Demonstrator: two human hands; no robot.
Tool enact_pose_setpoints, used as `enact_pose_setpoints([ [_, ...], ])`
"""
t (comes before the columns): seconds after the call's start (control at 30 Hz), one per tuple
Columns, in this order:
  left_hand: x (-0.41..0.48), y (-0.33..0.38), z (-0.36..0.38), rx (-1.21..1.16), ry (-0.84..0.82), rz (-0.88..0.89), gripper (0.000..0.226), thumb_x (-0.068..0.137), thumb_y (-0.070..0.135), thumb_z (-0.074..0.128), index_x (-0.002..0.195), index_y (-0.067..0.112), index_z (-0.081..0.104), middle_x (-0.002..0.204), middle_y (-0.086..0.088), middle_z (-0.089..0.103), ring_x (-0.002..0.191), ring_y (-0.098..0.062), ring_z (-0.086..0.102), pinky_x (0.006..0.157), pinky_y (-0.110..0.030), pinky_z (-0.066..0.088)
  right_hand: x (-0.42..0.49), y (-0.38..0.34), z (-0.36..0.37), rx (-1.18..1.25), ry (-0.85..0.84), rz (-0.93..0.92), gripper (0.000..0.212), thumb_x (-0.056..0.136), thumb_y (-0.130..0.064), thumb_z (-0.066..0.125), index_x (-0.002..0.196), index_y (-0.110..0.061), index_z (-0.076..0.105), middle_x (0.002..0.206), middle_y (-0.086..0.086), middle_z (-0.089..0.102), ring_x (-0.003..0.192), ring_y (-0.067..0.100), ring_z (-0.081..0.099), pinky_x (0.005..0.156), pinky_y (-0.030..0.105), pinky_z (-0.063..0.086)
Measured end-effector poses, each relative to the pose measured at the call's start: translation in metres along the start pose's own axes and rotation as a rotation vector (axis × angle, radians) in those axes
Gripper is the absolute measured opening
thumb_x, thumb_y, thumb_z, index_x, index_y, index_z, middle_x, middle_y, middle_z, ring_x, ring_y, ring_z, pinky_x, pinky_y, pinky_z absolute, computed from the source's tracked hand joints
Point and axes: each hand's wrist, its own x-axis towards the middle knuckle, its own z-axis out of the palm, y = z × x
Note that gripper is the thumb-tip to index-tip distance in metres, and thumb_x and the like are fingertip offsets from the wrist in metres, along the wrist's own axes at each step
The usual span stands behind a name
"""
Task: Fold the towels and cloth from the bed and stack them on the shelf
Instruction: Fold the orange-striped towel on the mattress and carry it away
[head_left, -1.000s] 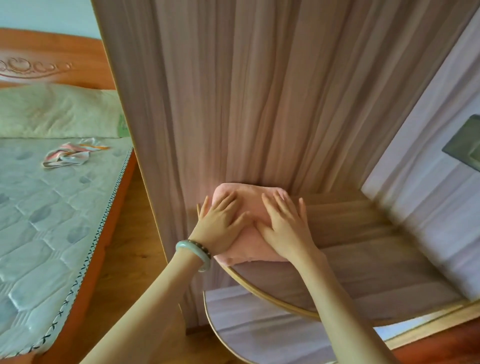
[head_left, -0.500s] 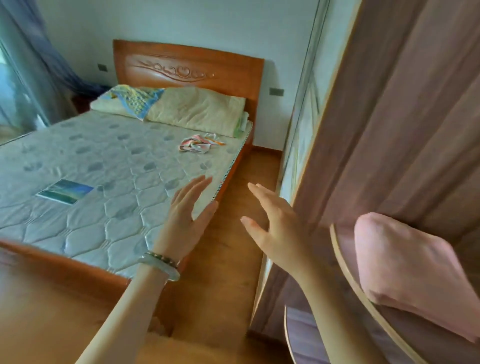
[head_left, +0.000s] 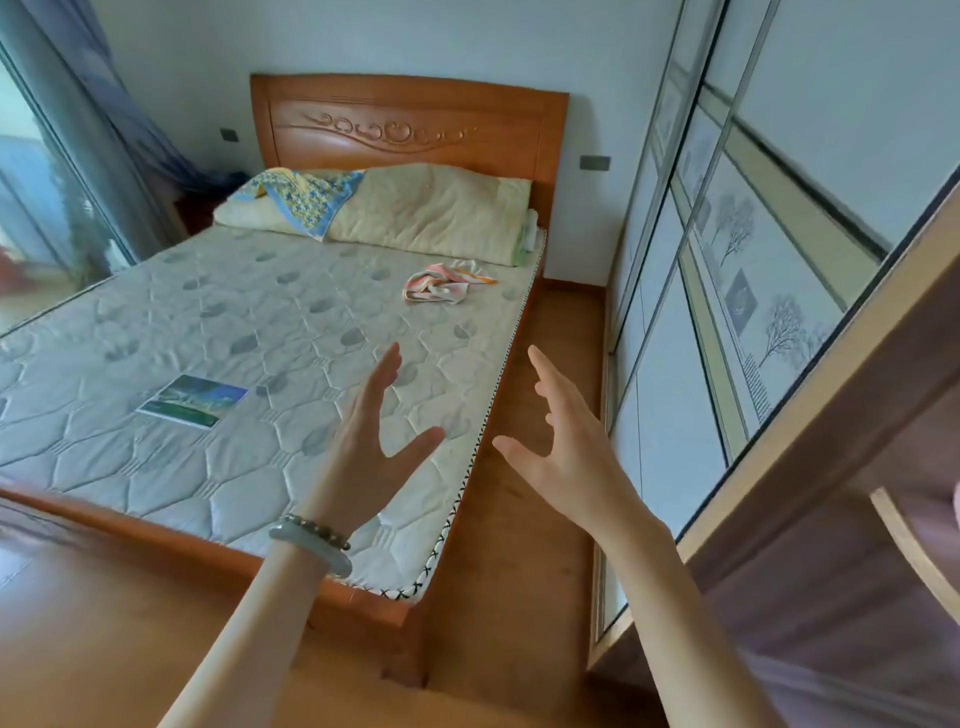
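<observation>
Bed (head_left: 208, 322) fills the left and centre: bare quilted mattress, wooden frame, carved headboard (head_left: 405, 130) against the far wall. Wardrobe (head_left: 727, 291) with sliding panel doors runs down the right side. A strip of wood floor (head_left: 519, 597) lies between bed and wardrobe. Curtain (head_left: 104, 119) hangs far left.

Two pillows (head_left: 431, 213) lie at the head of the bed. A blue-and-yellow patterned fabric (head_left: 301, 200) lies over the left one; towel or pillowcase, cannot tell.

Shelf (head_left: 914, 551): only its curved rim shows at the right edge. There is a pink sliver at the frame edge just above it, too little to identify.

Left hand (head_left: 363, 441) is raised over the mattress's near right corner, fingers straight and spread, holding nothing. Right hand (head_left: 566, 447) is raised over the floor strip, fingers spread, thumb out, also empty. Palms face each other, well apart.

Striped cloth (head_left: 441, 283) lies crumpled and unfolded on the mattress, just in front of the right pillow, well beyond both hands.

A picture card (head_left: 195, 401) lies flat on the mattress, left of the left hand. A bracelet (head_left: 311, 545) sits on the left wrist.
</observation>
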Motion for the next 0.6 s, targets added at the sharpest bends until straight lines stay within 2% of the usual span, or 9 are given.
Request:
enact_pose_setpoints([
  [0.13, 0.031, -0.019, 0.011, -0.050, -0.022, -0.007, 0.088, 0.076, 0.057, 0.063, 0.147, 0.037, 0.015, 0.148, 0.009, 0.034, 0.135, -0.010, 0.038, 0.113, -0.044, 0.031, 0.035, 0.022, 0.010, 0.006, 0.007, 0.040, 0.087, 0.085, -0.032, 0.067, 0.149, -0.035, 0.009, 0.153, -0.016, 0.021, 0.140, 0.005, 0.027, 0.112, 0.041, 0.034],
  [0.2, 0.050, -0.031, 0.022, -0.077, -0.026, -0.042, 0.088, 0.078, 0.052, 0.067, 0.148, 0.033, 0.016, 0.150, 0.004, 0.034, 0.135, -0.008, 0.037, 0.114, -0.044, 0.031, 0.059, 0.039, 0.015, 0.010, 0.003, 0.054, 0.087, 0.084, -0.031, 0.068, 0.149, -0.034, 0.010, 0.149, -0.020, 0.022, 0.139, 0.006, 0.028, 0.112, 0.041, 0.035],
  [0.3, 0.084, -0.045, 0.037, -0.066, -0.046, -0.093, 0.091, 0.072, 0.046, 0.063, 0.147, 0.031, 0.014, 0.152, 0.001, 0.033, 0.133, -0.004, 0.036, 0.113, -0.039, 0.030, 0.102, 0.066, 0.022, -0.006, -0.016, 0.054, 0.087, 0.084, -0.031, 0.068, 0.150, -0.031, 0.011, 0.152, -0.015, 0.022, 0.140, 0.006, 0.028, 0.112, 0.041, 0.035],
  [0.43, 0.146, -0.076, 0.062, -0.054, -0.002, -0.147, 0.090, 0.075, 0.039, 0.066, 0.148, 0.030, 0.014, 0.153, 0.005, 0.031, 0.132, -0.002, 0.035, 0.112, -0.033, 0.028, 0.179, 0.108, 0.024, -0.001, -0.029, 0.003, 0.085, 0.085, -0.030, 0.068, 0.149, -0.031, 0.013, 0.154, -0.010, 0.023, 0.141, 0.009, 0.026, 0.112, 0.043, 0.034],
  [0.6, 0.229, -0.094, 0.095, -0.013, 0.066, -0.206, 0.089, 0.078, 0.035, 0.067, 0.150, 0.026, 0.015, 0.153, 0.008, 0.028, 0.130, 0.002, 0.033, 0.108, -0.023, 0.027, 0.269, 0.160, 0.007, 0.059, -0.046, -0.001, 0.080, 0.084, -0.028, 0.070, 0.147, -0.033, 0.021, 0.145, -0.023, 0.025, 0.140, 0.006, 0.027, 0.111, 0.042, 0.036],
])
